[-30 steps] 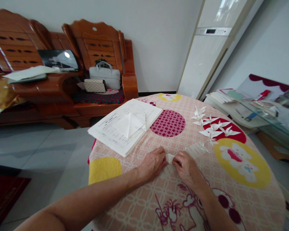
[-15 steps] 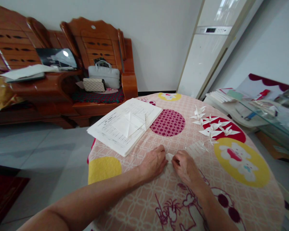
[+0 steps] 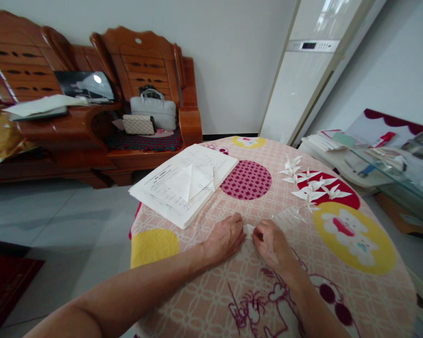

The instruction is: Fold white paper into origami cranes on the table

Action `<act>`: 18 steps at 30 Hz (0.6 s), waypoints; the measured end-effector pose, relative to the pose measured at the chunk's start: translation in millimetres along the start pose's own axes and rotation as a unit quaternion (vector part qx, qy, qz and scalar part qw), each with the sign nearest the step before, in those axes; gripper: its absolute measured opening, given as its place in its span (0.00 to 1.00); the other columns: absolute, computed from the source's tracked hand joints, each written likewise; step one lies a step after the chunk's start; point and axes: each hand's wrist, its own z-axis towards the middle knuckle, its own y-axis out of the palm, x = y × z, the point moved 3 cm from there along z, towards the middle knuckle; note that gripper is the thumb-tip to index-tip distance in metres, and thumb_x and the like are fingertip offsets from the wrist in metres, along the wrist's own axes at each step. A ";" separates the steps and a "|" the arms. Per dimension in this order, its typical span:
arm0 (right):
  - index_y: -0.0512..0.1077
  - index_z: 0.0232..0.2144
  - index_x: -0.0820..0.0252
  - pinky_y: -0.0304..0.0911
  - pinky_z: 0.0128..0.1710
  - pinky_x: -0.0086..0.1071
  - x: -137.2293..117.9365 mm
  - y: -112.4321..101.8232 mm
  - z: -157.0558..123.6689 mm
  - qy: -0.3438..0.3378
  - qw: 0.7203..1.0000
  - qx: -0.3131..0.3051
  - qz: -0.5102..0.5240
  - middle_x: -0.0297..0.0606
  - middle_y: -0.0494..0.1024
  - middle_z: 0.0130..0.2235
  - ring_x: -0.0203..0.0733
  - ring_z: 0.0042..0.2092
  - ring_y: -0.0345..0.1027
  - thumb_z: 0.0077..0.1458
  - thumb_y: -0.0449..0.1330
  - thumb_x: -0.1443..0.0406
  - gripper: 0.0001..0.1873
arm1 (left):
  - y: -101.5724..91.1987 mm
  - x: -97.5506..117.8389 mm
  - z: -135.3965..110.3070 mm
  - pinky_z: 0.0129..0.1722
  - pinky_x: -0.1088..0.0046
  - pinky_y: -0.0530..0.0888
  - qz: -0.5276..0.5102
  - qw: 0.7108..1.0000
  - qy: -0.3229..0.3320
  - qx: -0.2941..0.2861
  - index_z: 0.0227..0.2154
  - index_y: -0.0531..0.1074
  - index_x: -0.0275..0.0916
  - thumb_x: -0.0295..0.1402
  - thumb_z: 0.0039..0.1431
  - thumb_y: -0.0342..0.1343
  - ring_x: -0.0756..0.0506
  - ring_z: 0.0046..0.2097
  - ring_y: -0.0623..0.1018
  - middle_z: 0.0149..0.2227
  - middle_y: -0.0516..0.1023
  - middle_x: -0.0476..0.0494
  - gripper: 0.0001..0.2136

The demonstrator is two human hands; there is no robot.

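Between my two hands, low over the table, is a small piece of folded white paper (image 3: 248,230). My left hand (image 3: 226,238) closes on its left side, and the fingertips are partly hidden behind the knuckles. On the other side my right hand (image 3: 270,241) pinches the paper's right part between thumb and curled fingers. Much of the paper is covered by the fingers. Several white folded paper cranes (image 3: 312,191) sit to the right beyond my right hand. Further left lies a stack of printed sheets (image 3: 155,203) with a creased paper square (image 3: 188,184) on top.
A patterned cloth covers the round table (image 3: 204,300). Behind it stand a carved wooden sofa (image 3: 137,56) holding bags (image 3: 158,112), and a tall white air conditioner (image 3: 296,84). At right, a glass-edged side table (image 3: 359,176) carries papers and small items.
Hardly anything differs. Both hands keep their grip on the folded paper in nearly the same place, and the whole view has shifted very slightly.
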 end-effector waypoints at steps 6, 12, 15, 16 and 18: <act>0.66 0.20 0.60 0.56 0.33 0.31 -2.5 -1.5 -0.7 0.002 1.000 0.003 -0.004 0.39 0.70 0.27 0.41 0.33 0.64 0.48 0.54 0.75 0.10 | -7.7 -0.1 -3.9 0.42 0.73 0.71 -0.033 0.997 0.066 0.008 0.38 0.69 0.37 0.29 0.62 0.50 0.48 0.42 0.72 0.41 0.71 0.44 0.05; 0.68 0.20 0.62 0.56 0.34 0.31 -3.0 -1.5 0.3 0.015 1.000 -0.005 0.003 0.40 0.71 0.27 0.41 0.33 0.64 0.48 0.55 0.76 0.09 | -6.2 -2.7 -12.3 0.47 0.70 0.69 0.041 0.987 0.158 0.006 0.45 0.73 0.44 0.29 0.63 0.49 0.46 0.47 0.71 0.51 0.70 0.45 0.11; 0.69 0.19 0.62 0.56 0.33 0.31 0.0 -2.9 1.4 0.020 1.000 -0.001 0.014 0.39 0.71 0.26 0.40 0.32 0.64 0.46 0.56 0.76 0.09 | -5.3 -2.1 -13.3 0.45 0.69 0.69 0.079 0.981 0.176 -0.014 0.46 0.73 0.45 0.30 0.64 0.49 0.46 0.45 0.71 0.49 0.72 0.45 0.11; 0.69 0.19 0.62 0.56 0.32 0.30 1.4 -3.6 1.8 0.024 0.999 0.000 0.025 0.38 0.71 0.26 0.40 0.32 0.64 0.46 0.56 0.76 0.09 | -5.5 -1.7 -13.3 0.44 0.69 0.69 0.087 0.980 0.178 -0.019 0.46 0.72 0.45 0.31 0.64 0.49 0.46 0.44 0.71 0.48 0.72 0.45 0.11; 0.70 0.19 0.62 0.56 0.31 0.29 3.6 -4.8 2.6 0.033 0.998 -0.004 0.052 0.37 0.71 0.26 0.39 0.31 0.65 0.46 0.57 0.75 0.08 | -6.3 -1.2 -12.8 0.43 0.69 0.69 0.091 0.979 0.179 -0.024 0.46 0.72 0.45 0.31 0.64 0.49 0.46 0.43 0.71 0.46 0.73 0.45 0.11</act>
